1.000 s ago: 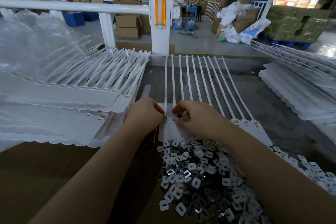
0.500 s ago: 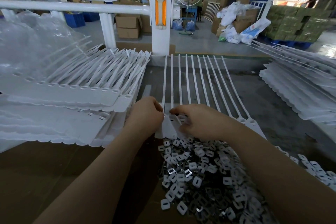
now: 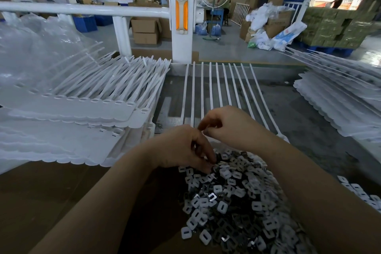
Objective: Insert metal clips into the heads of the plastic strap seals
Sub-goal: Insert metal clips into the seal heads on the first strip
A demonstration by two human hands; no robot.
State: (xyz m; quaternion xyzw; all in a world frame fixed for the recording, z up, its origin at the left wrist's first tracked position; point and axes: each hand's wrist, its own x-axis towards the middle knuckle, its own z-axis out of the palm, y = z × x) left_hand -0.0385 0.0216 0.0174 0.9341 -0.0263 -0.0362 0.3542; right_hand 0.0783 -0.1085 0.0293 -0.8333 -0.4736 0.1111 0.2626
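Note:
A joined row of white plastic strap seals (image 3: 210,89) lies on the grey table, with the straps running away from me. My hands hide most of the heads; one head (image 3: 283,138) shows at the right end. My right hand (image 3: 233,128) sits over the heads with its fingers curled and its fingertips pinched together at the left heads. My left hand (image 3: 181,146) is lower, its curled fingertips dipping into the pile of metal clips (image 3: 237,202). Whether it holds a clip is hidden.
Tall stacks of strap seal sheets (image 3: 82,109) fill the left side, and another stack (image 3: 340,105) lies at the right. A white railing post (image 3: 181,27) stands behind the table. The clip pile rests on brown cardboard (image 3: 41,202).
My left hand has dropped from the strap heads down to the near edge of the clip pile. My right hand has stayed at the heads.

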